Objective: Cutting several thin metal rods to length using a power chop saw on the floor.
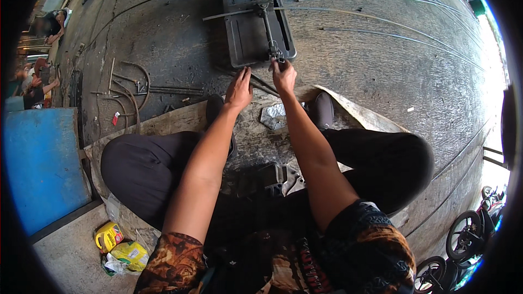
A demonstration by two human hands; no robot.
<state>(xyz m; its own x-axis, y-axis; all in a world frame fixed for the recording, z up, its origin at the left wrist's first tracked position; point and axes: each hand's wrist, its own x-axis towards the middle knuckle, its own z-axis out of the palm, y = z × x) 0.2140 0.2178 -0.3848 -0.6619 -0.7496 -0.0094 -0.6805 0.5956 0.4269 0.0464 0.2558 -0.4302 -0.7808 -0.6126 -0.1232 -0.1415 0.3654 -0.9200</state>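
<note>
In front of me stands a cut-off saw with a dark metal base (241, 41). Its clamp screw (267, 26) runs along the base toward me, ending in a small crank handle (276, 54). My right hand (284, 78) has its thumb and fingers closed on that handle. My left hand (239, 91) reaches to the base's near edge, fingers stretched forward, with nothing visible in it; whether it touches the base I cannot tell. A thin metal bar (215, 17) lies across the base at the clamp and sticks out on both sides.
Long thin rods (376, 34) lie on the boards at right. Bent rods and hand tools (131, 95) lie at left, beside a blue panel (43, 158). Metal parts (280, 178) sit between my legs. Other people are at far left; motorcycles (463, 237) stand at lower right.
</note>
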